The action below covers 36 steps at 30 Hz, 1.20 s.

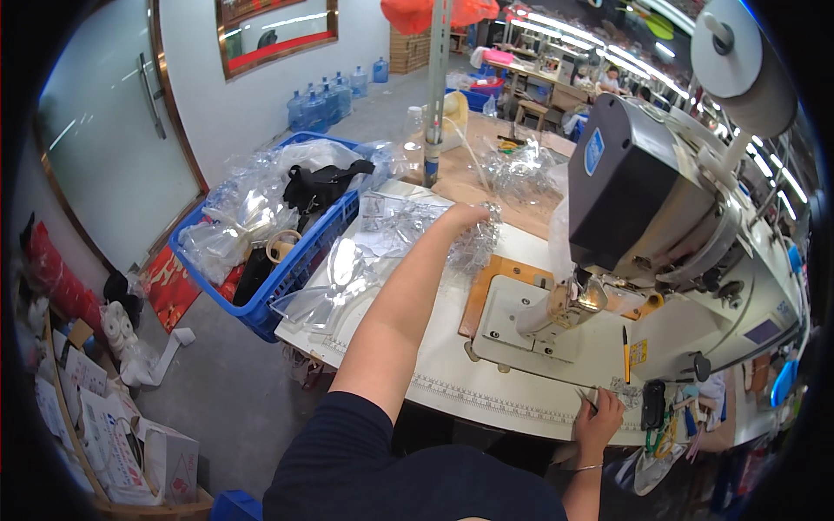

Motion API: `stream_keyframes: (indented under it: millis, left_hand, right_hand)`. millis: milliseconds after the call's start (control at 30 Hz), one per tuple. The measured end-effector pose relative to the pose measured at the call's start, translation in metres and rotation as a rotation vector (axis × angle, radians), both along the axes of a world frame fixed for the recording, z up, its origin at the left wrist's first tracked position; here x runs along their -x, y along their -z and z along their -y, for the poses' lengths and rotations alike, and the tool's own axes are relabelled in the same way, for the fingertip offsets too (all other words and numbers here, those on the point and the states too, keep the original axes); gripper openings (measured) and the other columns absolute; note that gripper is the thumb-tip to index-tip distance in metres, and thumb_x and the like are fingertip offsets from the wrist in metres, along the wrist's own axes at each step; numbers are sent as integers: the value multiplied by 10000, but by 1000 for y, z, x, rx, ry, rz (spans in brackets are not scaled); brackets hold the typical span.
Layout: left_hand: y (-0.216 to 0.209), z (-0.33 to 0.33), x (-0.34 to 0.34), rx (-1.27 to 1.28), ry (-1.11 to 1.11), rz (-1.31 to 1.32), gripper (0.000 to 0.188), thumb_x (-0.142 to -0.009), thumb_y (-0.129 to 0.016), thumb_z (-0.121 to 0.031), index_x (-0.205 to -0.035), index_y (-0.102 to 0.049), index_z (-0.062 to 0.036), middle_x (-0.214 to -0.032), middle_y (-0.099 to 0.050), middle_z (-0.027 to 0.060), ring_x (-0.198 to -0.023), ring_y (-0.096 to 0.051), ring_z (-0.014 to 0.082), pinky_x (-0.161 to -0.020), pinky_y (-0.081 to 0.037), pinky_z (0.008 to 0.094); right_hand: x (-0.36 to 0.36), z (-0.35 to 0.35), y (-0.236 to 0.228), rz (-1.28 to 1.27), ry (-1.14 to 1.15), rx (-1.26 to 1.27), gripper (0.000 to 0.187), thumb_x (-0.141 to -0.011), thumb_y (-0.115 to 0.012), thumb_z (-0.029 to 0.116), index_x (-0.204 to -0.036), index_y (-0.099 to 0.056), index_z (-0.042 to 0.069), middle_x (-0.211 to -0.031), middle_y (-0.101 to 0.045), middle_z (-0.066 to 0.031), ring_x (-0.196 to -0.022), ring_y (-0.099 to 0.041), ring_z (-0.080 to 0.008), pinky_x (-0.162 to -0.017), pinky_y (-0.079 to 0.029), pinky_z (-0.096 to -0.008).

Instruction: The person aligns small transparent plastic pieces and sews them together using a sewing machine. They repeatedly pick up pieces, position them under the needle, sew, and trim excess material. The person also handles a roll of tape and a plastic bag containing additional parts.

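My left arm stretches forward across the white sewing table (443, 382). At its far end my left hand (469, 215) is closed on a tangled clump of clear, shiny plastic pieces (473, 247); its fingertips are partly hidden. Near the front edge, my right hand (599, 417) holds a small pointed metal tool (588, 401), its kind too small to make out. Between the hands stands an industrial sewing machine (625, 191), with a metal plate (504, 317) and a tan board (482, 295) under its head. More clear plastic (343, 278) lies at the table's left edge.
A blue basket (295, 282) of plastic bags and black cloth adjoins the table's left side. A metal post (432, 130) rises behind. Another plastic heap (521, 165) lies farther back. A thread cone (738, 61) sits high right; a black case (652, 405) and scissors (667, 438) are beside my right hand.
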<state>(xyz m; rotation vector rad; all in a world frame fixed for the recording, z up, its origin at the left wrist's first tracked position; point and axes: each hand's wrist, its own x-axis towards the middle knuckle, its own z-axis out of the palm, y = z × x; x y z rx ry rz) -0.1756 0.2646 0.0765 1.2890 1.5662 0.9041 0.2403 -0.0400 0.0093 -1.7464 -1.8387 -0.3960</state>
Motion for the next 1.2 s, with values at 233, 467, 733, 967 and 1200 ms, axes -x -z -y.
stream_keyframes:
  millis: [233,467,733,967,1200]
  left_hand:
    - [-40,28,34,266,88,-72,1066,-600,-625,-712,-1435,-326,-120,-1466,-249,262,-1258,-319,543,-1037,-264,552]
    - [-51,47,33,303,239,-53,1155,-587,-561,-824,-1450,-281,-111,-1470,-252,242,-1198,-460,431,-980,-324,529]
    - [24,9,102,340,167,239,1253,-559,-499,-905,-1429,-295,-26,-1291,-418,289,-1044,-536,310,-797,-480,393]
    - [20,16,96,325,177,231,1319,-579,-648,-790,-1448,-89,30,-1331,-384,299,-1178,-469,348,-955,-404,385]
    - [-2,94,68,-338,98,752,1272,-685,-810,-427,-1436,117,16,-1363,-349,275,-1223,-432,309,-972,-404,376]
  right_hand:
    - [179,-89,-64,-411,-880,100,413,-764,-707,138,-1126,-562,4,-1086,-574,-174,-1067,-534,-362,-945,-413,-413]
    - [318,-296,-44,-1138,-127,311,749,-845,-604,470,-1268,-404,-115,-1261,-471,-275,-1133,-496,-390,-968,-402,-387]
    - [366,-302,-26,-1663,-594,717,722,-897,-532,469,-1335,-302,-58,-1243,-488,-187,-1082,-546,-289,-880,-487,-416]
    - [373,-250,-53,-1806,-644,543,440,-967,-441,356,-1276,-409,44,-1183,-537,-101,-1041,-549,-221,-904,-455,-388]
    - [356,-174,-114,-1521,-907,342,732,-905,-545,173,-1469,-86,85,-1320,-438,-126,-1153,-490,-227,-969,-393,-334]
